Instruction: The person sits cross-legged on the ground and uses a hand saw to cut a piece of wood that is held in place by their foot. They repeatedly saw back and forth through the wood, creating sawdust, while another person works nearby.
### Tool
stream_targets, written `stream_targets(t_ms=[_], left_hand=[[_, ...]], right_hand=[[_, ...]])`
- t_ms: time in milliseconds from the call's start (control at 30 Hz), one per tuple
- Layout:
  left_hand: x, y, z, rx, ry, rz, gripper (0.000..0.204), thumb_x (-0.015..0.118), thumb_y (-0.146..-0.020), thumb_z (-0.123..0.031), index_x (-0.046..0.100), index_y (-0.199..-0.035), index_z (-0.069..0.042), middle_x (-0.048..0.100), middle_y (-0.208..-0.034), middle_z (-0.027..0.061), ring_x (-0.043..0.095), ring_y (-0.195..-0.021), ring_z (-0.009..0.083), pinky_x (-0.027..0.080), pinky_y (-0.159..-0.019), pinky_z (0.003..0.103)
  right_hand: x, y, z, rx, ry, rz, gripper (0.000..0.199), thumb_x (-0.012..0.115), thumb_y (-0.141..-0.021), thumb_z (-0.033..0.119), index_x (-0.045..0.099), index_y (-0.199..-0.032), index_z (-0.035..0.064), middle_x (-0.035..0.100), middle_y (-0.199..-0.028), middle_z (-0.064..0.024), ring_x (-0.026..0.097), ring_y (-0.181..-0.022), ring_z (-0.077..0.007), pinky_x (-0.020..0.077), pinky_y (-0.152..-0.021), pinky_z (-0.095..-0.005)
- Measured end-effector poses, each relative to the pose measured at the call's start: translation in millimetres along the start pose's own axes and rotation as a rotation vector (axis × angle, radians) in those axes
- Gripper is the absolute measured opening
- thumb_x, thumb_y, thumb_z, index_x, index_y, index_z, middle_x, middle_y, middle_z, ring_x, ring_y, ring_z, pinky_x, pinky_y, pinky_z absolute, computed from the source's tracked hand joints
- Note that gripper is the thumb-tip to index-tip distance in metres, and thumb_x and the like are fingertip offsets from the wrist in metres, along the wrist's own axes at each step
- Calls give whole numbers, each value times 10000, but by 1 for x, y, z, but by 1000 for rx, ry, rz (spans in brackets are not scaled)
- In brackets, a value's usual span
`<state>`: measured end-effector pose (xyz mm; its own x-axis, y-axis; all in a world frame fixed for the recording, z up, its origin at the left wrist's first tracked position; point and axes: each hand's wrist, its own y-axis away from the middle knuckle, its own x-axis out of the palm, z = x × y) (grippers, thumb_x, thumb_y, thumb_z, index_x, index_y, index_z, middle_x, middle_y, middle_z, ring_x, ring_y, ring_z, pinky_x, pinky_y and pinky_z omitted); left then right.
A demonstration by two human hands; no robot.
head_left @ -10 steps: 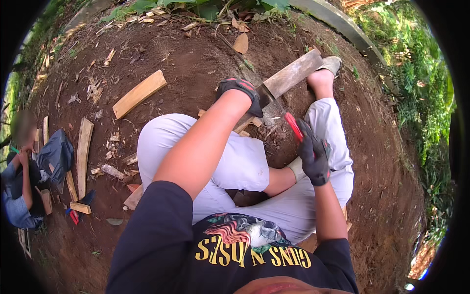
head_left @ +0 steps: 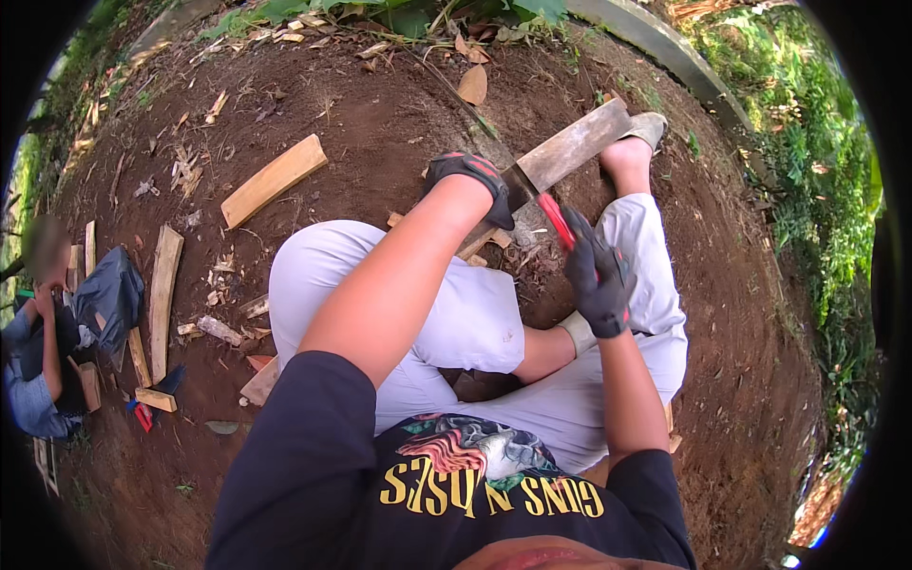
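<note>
My left hand (head_left: 472, 182), in a black and red glove, grips a weathered wooden board (head_left: 576, 144) slanting up to the right. The board's far end lies beside my right foot. In my right hand (head_left: 598, 275), also gloved, is the red handle of a handsaw (head_left: 556, 220). Its thin blade runs up and left across the board, just right of my left hand. Small wood offcuts (head_left: 489, 243) lie beneath the board. My left fingers are partly hidden behind the hand and board.
A pale plank (head_left: 274, 181) lies on the soil to the left. Farther left are a longer plank (head_left: 163, 290), a dark plastic bag (head_left: 109, 296) and another person (head_left: 43, 356) sitting. Wood chips are scattered about. A concrete edging (head_left: 665, 47) borders greenery at the upper right.
My right hand has pushed the saw forward and to the left, bringing its handle close to the board. My left hand and the board have barely shifted.
</note>
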<state>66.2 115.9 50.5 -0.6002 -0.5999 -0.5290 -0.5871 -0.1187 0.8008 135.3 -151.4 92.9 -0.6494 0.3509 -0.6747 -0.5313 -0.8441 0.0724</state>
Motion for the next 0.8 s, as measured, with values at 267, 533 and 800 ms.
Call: stream_targets(t_ms=[267, 533, 800], left_hand=[[8, -34, -1, -5, -66, 34, 887, 794, -772, -744, 720, -1454, -182, 677, -1528, 60, 679, -1361, 303, 551, -1121, 489], [-5, -6, -5, 1, -58, 23, 918, 780, -759, -769, 716, -1459, -178, 669, -1540, 57, 661, -1386, 291, 534, -1143, 472], [-1, 2, -8, -16, -54, -21, 861, 788, -800, -724, 712, -1465, -182, 666, -1545, 42, 650, -1402, 298, 536, -1139, 508]], right_hand=[[57, -97, 22, 0, -88, -111, 399, 586, -1104, 256, 700, -1460, 117, 736, -1378, -219, 724, -1267, -376, 552, -1075, -444], [-73, 112, 30, 210, 115, 22, 386, 530, -1083, 162, 736, -1370, 6, 781, -1265, -218, 788, -1072, -356, 596, -961, -430], [-104, 139, 55, 287, 142, 8, 408, 496, -1094, 155, 724, -1376, -32, 786, -1060, -170, 756, -822, -266, 590, -812, -384]])
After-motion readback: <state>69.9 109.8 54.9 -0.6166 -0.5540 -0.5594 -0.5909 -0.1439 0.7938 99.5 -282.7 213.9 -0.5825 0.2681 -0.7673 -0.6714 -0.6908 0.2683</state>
